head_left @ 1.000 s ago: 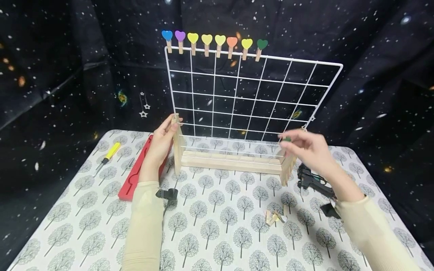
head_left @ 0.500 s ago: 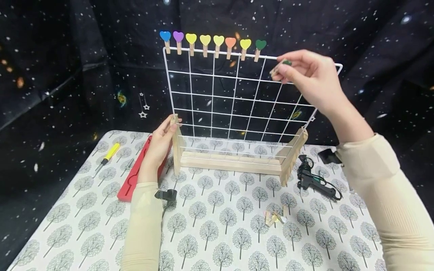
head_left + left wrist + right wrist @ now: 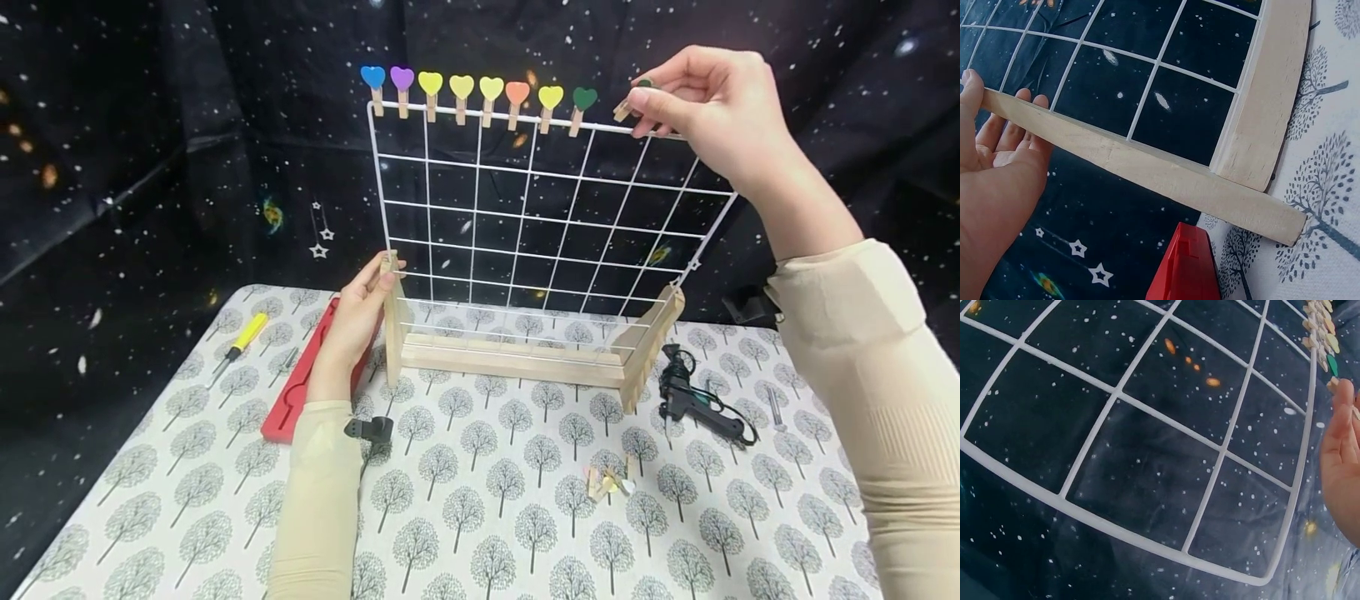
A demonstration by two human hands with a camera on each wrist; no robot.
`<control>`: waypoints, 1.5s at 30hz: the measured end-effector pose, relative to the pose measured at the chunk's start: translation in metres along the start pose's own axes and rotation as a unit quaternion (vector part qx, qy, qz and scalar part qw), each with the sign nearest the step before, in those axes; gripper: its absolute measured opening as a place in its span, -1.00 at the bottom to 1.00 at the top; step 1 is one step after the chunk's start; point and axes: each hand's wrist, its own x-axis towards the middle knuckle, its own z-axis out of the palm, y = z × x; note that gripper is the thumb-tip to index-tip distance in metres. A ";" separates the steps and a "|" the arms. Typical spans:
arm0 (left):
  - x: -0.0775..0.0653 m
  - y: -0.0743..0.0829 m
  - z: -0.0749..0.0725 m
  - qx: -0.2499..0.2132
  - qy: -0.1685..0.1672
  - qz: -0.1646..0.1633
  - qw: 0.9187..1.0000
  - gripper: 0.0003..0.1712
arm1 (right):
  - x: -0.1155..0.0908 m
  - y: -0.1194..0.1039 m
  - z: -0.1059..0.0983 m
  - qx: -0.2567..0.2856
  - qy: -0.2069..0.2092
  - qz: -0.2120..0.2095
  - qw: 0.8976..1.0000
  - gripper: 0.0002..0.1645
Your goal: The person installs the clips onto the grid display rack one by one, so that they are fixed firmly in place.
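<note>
A white wire grid (image 3: 528,172) stands tilted in a pale wooden stand (image 3: 510,360). Several heart-topped wooden clothespins (image 3: 491,89) are clipped along its top wire, from blue at the left to dark green at the right. My left hand (image 3: 352,312) grips the top of the stand's left upright (image 3: 1110,153), thumb on one side and fingers on the other in the left wrist view. Above the top wire, right of the row, my right hand (image 3: 720,117) pinches a clothespin (image 3: 622,109) with a green heart, mostly hidden by the fingers. Whether it touches the wire I cannot tell.
A few loose clothespins (image 3: 603,482) lie on the tree-print cloth in front of the stand. At right is a black glue gun (image 3: 701,412) with its cord. A red tray (image 3: 288,400) and a yellow-handled screwdriver (image 3: 249,332) lie at left. A dark starry curtain hangs behind.
My right hand has risen from beside the stand's right upright to the grid's top wire, carrying the green clothespin. The left hand keeps its grip on the upright.
</note>
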 end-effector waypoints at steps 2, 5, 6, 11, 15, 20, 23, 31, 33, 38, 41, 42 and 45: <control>0.000 0.000 0.000 0.001 0.000 0.000 1.000 -0.41 | 0.001 0.001 0.000 -0.009 -0.004 0.003 1.000 -0.72; 0.003 -0.007 -0.002 -0.002 0.001 0.002 1.000 -0.41 | 0.002 0.000 0.001 -0.011 -0.016 0.014 1.000 -0.70; 0.004 -0.009 -0.003 -0.004 0.001 0.001 1.000 -0.42 | 0.002 0.000 0.001 -0.011 -0.021 0.017 1.000 -0.70; 0.005 -0.003 0.002 0.003 -0.005 -0.003 1.000 -0.42 | 0.004 -0.007 -0.003 -0.040 -0.035 0.018 0.998 -0.72; 0.004 0.005 0.006 0.011 -0.006 0.001 1.000 -0.40 | 0.007 -0.012 -0.006 -0.080 -0.041 0.015 0.996 -0.71; 0.004 0.007 0.006 0.014 -0.007 0.002 1.000 -0.41 | 0.012 -0.013 -0.005 -0.103 -0.050 0.028 0.993 -0.67; 0.004 0.006 0.005 0.012 -0.006 0.003 1.000 -0.40 | 0.014 -0.011 -0.003 -0.112 -0.061 0.034 0.991 -0.68; 0.004 0.006 0.006 0.014 -0.003 0.001 1.000 -0.40 | 0.017 -0.004 -0.003 -0.143 -0.081 0.031 0.986 -0.75; 0.004 0.006 0.005 0.011 -0.002 0.003 1.000 -0.39 | 0.018 -0.004 -0.002 -0.146 -0.086 0.028 0.985 -0.72; 0.002 0.004 0.003 0.011 0.002 -0.005 1.000 -0.41 | 0.016 -0.004 0.003 -0.151 -0.095 0.028 0.984 -0.60; 0.001 0.002 0.001 0.008 0.002 -0.007 1.000 -0.42 | 0.013 -0.003 0.006 -0.153 -0.094 0.027 0.983 -0.55; 0.000 0.001 0.001 0.007 0.001 -0.007 1.000 -0.41 | 0.013 -0.003 0.007 -0.154 -0.094 0.025 0.983 -0.54; -0.001 0.000 0.000 0.005 0.002 -0.004 1.000 -0.42 | 0.012 -0.003 0.009 -0.153 -0.091 0.023 0.984 -0.53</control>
